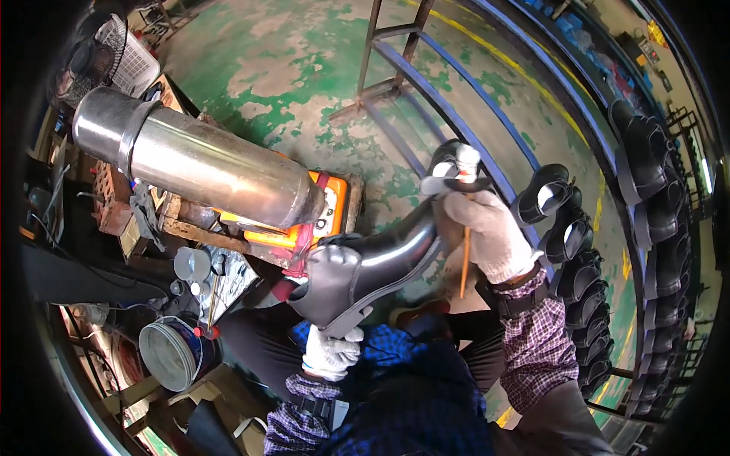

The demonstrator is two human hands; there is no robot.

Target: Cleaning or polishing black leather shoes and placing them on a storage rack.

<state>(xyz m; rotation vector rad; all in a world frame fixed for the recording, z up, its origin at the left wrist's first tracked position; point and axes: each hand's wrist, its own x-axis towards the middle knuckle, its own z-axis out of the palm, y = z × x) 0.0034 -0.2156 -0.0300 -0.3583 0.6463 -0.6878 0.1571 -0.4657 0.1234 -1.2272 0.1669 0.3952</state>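
Note:
A black leather shoe (391, 254) hangs tilted over my lap, its toe end pointing up and right. My left hand (332, 353), in a whitish knitted glove, is closed on the shoe's lower left end, and the shoe hides part of its fingers. My right hand (490, 235), gloved the same way, is closed around a thin orange-brown stick (464, 262) at the toe end. The stick points down from the fingers; its other end is hidden. A white piece with a red spot (467, 161) shows above that hand; I cannot tell what it is.
A large metal cylinder (213, 163) lies over an orange machine (334, 209) at left. Below it stand a white bucket (169, 357) and small cups (192, 264). Blue-barred racks (471, 137) run along the right, with several black shoes (582, 266). A fan (87, 61) stands far left.

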